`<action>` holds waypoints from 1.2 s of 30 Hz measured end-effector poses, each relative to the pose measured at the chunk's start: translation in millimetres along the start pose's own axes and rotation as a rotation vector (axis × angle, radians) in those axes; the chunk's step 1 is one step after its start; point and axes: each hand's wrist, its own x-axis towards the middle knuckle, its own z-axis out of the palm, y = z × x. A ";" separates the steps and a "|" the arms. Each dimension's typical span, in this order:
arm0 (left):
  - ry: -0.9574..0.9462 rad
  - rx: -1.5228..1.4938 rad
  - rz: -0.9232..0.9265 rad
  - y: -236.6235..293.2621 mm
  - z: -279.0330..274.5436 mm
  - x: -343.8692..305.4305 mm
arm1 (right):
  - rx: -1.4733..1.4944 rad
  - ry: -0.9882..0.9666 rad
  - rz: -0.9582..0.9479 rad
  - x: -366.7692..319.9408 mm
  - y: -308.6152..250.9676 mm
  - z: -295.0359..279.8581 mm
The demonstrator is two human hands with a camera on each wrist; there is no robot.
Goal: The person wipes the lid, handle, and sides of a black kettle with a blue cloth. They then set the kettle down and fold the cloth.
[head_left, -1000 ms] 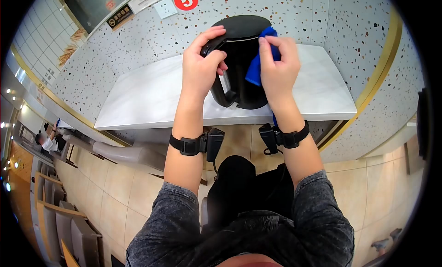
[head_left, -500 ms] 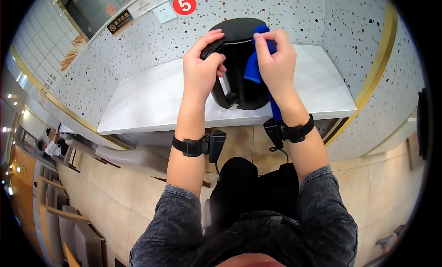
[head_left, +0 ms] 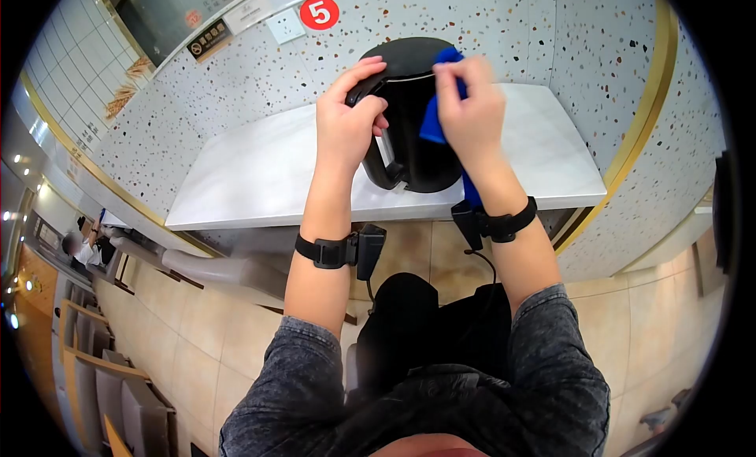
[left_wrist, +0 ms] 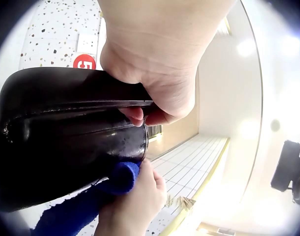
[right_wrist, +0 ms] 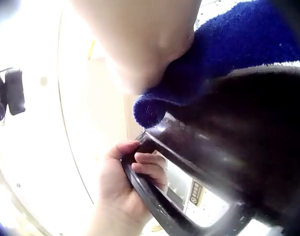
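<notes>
A black kettle with a dark round top stands on the white table, its handle toward the left. My left hand grips the upper part of that handle, fingers curled round it in the right wrist view. At the opposite side of the rim, my right hand pinches a blue cloth between thumb and fingers. The cloth lies against the kettle's upper wall, and its long end hangs down beside the right wrist. Part of the cloth is hidden behind the right hand.
The white tabletop backs onto a speckled wall bearing a red number 5 sign and a socket. A grey bench seat stands to the left below. Farther off sit chairs and another person.
My right hand, with the cloth, has shifted slightly left along the kettle's rim and is now blurred by motion. The left hand keeps its hold on the handle.
</notes>
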 end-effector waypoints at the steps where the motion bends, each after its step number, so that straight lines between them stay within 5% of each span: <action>1: -0.002 0.005 0.002 0.8 0.2 0.2 | -0.019 0.025 0.081 3.2 4.1 -2.5; 3: 0.004 0.005 0.002 -0.2 0.1 -1.1 | -0.040 0.031 0.103 2.4 2.8 -3.0; 6: -0.012 0.000 0.012 -1.8 -1.2 1.0 | -0.013 -0.056 -0.223 -3.5 -10.3 7.1; 12: -0.093 -0.039 0.000 -5.8 -8.6 1.6 | -0.130 -0.187 -0.454 -0.1 -27.9 4.0; 16: -0.156 -0.254 0.041 -12.3 -12.2 2.0 | -0.098 -0.260 -0.449 -1.2 -30.0 1.9; 25: -0.151 -0.232 0.010 -19.7 -12.9 2.6 | -0.028 -0.155 -0.085 -24.7 -47.6 14.4; 32: -0.144 -0.188 0.141 -26.7 -12.7 7.7 | -0.151 -0.301 0.147 -37.3 -69.7 14.0; 35: -0.122 -0.147 0.145 -24.1 -11.3 7.4 | -0.110 -0.358 0.267 -45.6 -62.4 18.8; 36: -0.112 -0.135 0.132 -22.4 -10.3 6.5 | 0.149 -0.308 0.346 -47.3 -57.4 25.3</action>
